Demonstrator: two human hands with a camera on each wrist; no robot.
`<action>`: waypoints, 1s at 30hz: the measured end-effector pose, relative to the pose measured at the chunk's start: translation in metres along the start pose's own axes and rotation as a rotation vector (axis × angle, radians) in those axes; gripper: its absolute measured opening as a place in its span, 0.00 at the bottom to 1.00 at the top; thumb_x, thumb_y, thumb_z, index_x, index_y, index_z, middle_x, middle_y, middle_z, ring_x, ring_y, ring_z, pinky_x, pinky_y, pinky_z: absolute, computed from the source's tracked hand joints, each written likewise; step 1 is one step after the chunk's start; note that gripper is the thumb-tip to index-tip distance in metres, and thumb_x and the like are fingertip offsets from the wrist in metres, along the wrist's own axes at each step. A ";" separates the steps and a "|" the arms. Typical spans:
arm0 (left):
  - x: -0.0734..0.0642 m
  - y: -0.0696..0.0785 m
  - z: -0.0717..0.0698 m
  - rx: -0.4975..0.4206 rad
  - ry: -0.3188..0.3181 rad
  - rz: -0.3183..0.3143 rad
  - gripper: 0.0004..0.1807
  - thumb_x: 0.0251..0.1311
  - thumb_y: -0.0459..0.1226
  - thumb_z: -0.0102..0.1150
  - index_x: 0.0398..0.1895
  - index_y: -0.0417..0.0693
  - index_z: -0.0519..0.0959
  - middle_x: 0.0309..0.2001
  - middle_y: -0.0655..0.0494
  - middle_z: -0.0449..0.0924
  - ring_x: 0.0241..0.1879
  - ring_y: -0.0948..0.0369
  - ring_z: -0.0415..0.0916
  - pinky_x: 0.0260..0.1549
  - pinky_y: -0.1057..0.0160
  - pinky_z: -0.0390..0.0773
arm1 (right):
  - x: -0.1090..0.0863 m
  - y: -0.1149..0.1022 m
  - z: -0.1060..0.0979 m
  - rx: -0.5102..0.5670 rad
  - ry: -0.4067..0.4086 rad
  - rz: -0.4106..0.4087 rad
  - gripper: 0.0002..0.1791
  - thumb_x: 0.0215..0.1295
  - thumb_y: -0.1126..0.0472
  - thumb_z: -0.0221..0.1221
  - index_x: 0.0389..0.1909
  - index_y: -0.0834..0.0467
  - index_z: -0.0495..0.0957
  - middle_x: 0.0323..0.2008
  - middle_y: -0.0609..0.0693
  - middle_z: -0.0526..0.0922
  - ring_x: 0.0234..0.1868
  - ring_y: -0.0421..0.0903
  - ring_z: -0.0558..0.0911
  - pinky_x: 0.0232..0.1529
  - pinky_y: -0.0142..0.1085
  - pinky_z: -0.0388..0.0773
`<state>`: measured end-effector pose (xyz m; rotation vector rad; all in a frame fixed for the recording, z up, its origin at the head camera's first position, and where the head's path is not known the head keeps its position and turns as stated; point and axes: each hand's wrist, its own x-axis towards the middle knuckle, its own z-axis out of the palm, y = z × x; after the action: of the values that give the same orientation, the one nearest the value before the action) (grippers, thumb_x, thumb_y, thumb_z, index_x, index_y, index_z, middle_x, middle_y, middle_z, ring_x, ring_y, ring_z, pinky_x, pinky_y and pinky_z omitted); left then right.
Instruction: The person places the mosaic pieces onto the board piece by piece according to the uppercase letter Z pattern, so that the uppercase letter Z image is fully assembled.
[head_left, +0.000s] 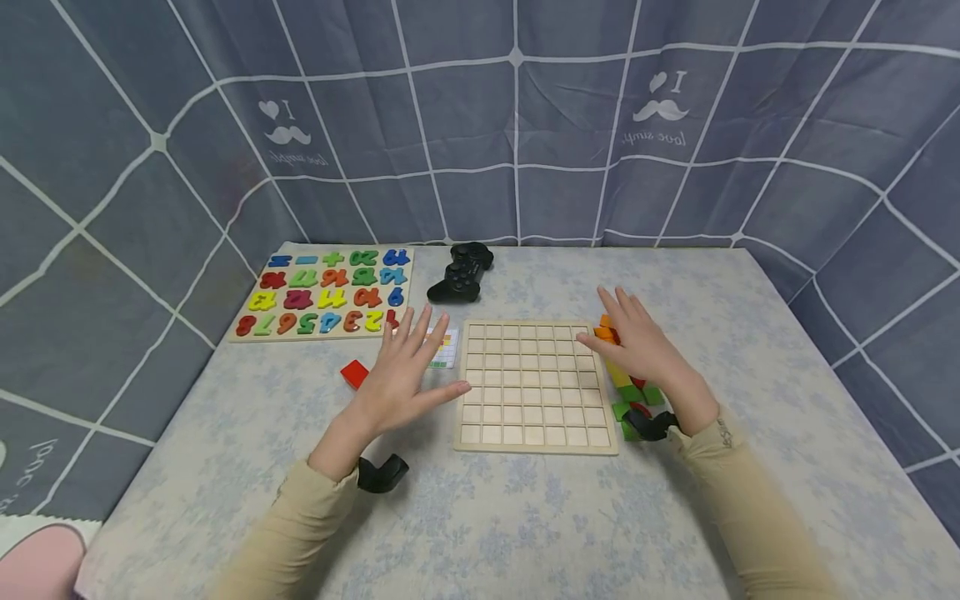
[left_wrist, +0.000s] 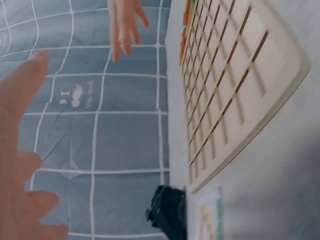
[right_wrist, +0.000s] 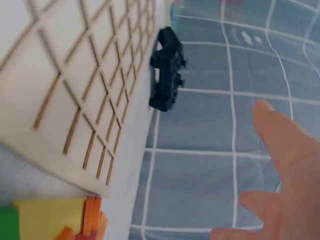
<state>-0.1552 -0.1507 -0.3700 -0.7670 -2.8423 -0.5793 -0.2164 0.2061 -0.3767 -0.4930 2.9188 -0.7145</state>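
Observation:
A square wooden grid board (head_left: 534,387) lies on the table between the two hands. Fingers spread and holding nothing, my left hand (head_left: 401,375) hovers left of the board, over a small printed card (head_left: 444,348) and near a red block (head_left: 354,374). On the other side, my right hand (head_left: 637,337) is raised with fingers extended, above a group of green, yellow, orange and red blocks (head_left: 628,392) that it partly hides. The right wrist view shows yellow and orange blocks (right_wrist: 55,217) beside the board's edge, below the hand.
A wooden number puzzle board (head_left: 322,292) with colourful digits sits at the back left. Beside it rests a black game controller (head_left: 462,273). A blue-grey curtain (head_left: 480,125) with white lines hangs behind and along both sides of the table (head_left: 495,525).

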 end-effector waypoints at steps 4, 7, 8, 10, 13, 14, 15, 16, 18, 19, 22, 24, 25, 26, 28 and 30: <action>-0.004 0.002 0.012 -0.117 0.027 0.045 0.48 0.59 0.62 0.50 0.75 0.52 0.44 0.74 0.52 0.35 0.72 0.54 0.27 0.66 0.42 0.33 | 0.008 0.003 0.002 0.113 0.035 0.015 0.49 0.65 0.36 0.49 0.74 0.54 0.33 0.73 0.63 0.35 0.71 0.63 0.38 0.64 0.64 0.42; -0.007 0.000 0.025 -0.219 0.017 0.032 0.47 0.60 0.60 0.51 0.74 0.49 0.46 0.74 0.53 0.38 0.73 0.57 0.31 0.68 0.47 0.39 | 0.014 0.007 0.006 0.197 0.094 0.039 0.48 0.65 0.37 0.50 0.75 0.55 0.36 0.73 0.62 0.40 0.72 0.61 0.43 0.65 0.62 0.46; -0.009 -0.001 0.030 -0.250 0.008 0.018 0.47 0.60 0.60 0.51 0.74 0.47 0.47 0.74 0.54 0.38 0.73 0.58 0.33 0.68 0.48 0.42 | 0.015 0.008 0.008 0.226 0.114 0.050 0.48 0.65 0.37 0.50 0.75 0.55 0.38 0.73 0.61 0.41 0.72 0.61 0.44 0.65 0.62 0.47; -0.013 -0.003 0.040 -0.311 -0.018 -0.015 0.47 0.60 0.60 0.51 0.74 0.45 0.49 0.74 0.54 0.39 0.73 0.58 0.35 0.68 0.49 0.46 | 0.018 0.010 0.012 0.279 0.156 0.069 0.47 0.65 0.38 0.51 0.74 0.57 0.41 0.73 0.61 0.44 0.71 0.61 0.47 0.65 0.60 0.49; -0.017 -0.006 0.054 -0.369 -0.043 -0.059 0.47 0.58 0.61 0.53 0.73 0.43 0.52 0.74 0.53 0.43 0.72 0.58 0.40 0.66 0.49 0.51 | 0.022 0.013 0.019 0.361 0.228 0.097 0.45 0.65 0.39 0.52 0.73 0.58 0.47 0.71 0.62 0.49 0.70 0.61 0.52 0.64 0.59 0.53; -0.018 -0.007 0.057 -0.385 -0.046 -0.070 0.48 0.58 0.61 0.54 0.72 0.42 0.53 0.74 0.53 0.44 0.72 0.58 0.42 0.66 0.48 0.52 | 0.024 0.015 0.022 0.394 0.255 0.102 0.44 0.65 0.40 0.53 0.73 0.59 0.49 0.71 0.62 0.51 0.69 0.62 0.54 0.64 0.59 0.54; -0.019 -0.008 0.061 -0.406 -0.046 -0.076 0.47 0.57 0.60 0.55 0.72 0.42 0.53 0.73 0.52 0.46 0.71 0.58 0.43 0.66 0.48 0.52 | 0.025 0.019 0.025 0.428 0.282 0.109 0.43 0.65 0.40 0.53 0.72 0.59 0.51 0.70 0.62 0.52 0.68 0.62 0.56 0.63 0.58 0.56; -0.020 -0.009 0.064 -0.423 -0.045 -0.079 0.47 0.57 0.59 0.57 0.72 0.41 0.54 0.73 0.51 0.48 0.71 0.58 0.45 0.66 0.48 0.53 | 0.029 0.026 0.031 0.463 0.312 0.120 0.42 0.64 0.41 0.55 0.72 0.59 0.53 0.70 0.61 0.54 0.67 0.61 0.58 0.63 0.56 0.57; -0.021 -0.010 0.068 -0.450 -0.049 -0.093 0.47 0.56 0.58 0.59 0.72 0.42 0.55 0.72 0.52 0.50 0.71 0.58 0.47 0.65 0.49 0.54 | 0.037 0.043 0.044 0.494 0.371 0.130 0.41 0.63 0.40 0.55 0.71 0.58 0.57 0.69 0.58 0.59 0.65 0.59 0.62 0.62 0.53 0.61; -0.022 -0.010 0.070 -0.463 -0.053 -0.098 0.47 0.55 0.58 0.60 0.71 0.42 0.55 0.72 0.52 0.51 0.70 0.58 0.48 0.65 0.49 0.55 | 0.041 0.052 0.050 0.502 0.400 0.133 0.41 0.62 0.39 0.56 0.70 0.57 0.59 0.68 0.55 0.61 0.64 0.57 0.64 0.61 0.52 0.63; -0.024 -0.012 0.075 -0.473 -0.076 -0.109 0.48 0.54 0.57 0.61 0.71 0.42 0.56 0.72 0.53 0.52 0.70 0.58 0.50 0.65 0.51 0.56 | 0.051 0.076 0.067 0.500 0.468 0.134 0.40 0.58 0.37 0.58 0.67 0.55 0.64 0.64 0.50 0.67 0.61 0.52 0.69 0.59 0.47 0.67; -0.025 -0.013 0.077 -0.460 -0.095 -0.105 0.48 0.52 0.58 0.62 0.71 0.42 0.57 0.72 0.53 0.53 0.70 0.58 0.50 0.65 0.52 0.56 | 0.052 0.079 0.070 0.490 0.488 0.140 0.40 0.58 0.36 0.58 0.66 0.55 0.66 0.62 0.50 0.69 0.58 0.51 0.71 0.57 0.46 0.69; -0.025 -0.013 0.078 -0.450 -0.105 -0.099 0.49 0.52 0.58 0.63 0.71 0.42 0.57 0.72 0.53 0.53 0.70 0.58 0.50 0.65 0.52 0.56 | 0.052 0.079 0.071 0.507 0.487 0.144 0.39 0.58 0.38 0.60 0.65 0.56 0.66 0.62 0.52 0.70 0.57 0.51 0.71 0.57 0.45 0.69; -0.025 -0.013 0.079 -0.441 -0.112 -0.092 0.49 0.51 0.58 0.63 0.71 0.42 0.57 0.71 0.53 0.53 0.70 0.58 0.50 0.65 0.53 0.56 | 0.049 0.075 0.069 0.518 0.477 0.150 0.38 0.59 0.40 0.60 0.65 0.58 0.66 0.61 0.54 0.70 0.57 0.54 0.71 0.57 0.47 0.69; -0.026 -0.013 0.079 -0.413 -0.124 -0.071 0.50 0.50 0.59 0.64 0.70 0.41 0.58 0.71 0.52 0.53 0.70 0.58 0.51 0.65 0.53 0.57 | 0.043 0.065 0.064 0.543 0.458 0.172 0.36 0.61 0.44 0.60 0.64 0.61 0.66 0.60 0.59 0.70 0.56 0.57 0.71 0.56 0.48 0.69; -0.026 -0.014 0.080 -0.385 -0.128 -0.048 0.51 0.49 0.59 0.65 0.70 0.40 0.59 0.71 0.51 0.54 0.69 0.57 0.51 0.65 0.53 0.57 | 0.036 0.056 0.059 0.562 0.437 0.193 0.35 0.62 0.47 0.60 0.64 0.63 0.67 0.57 0.63 0.71 0.53 0.58 0.71 0.52 0.48 0.71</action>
<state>-0.1423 -0.1414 -0.4537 -0.8176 -2.9067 -1.1466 -0.2566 0.2153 -0.4554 0.0100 2.8549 -1.7095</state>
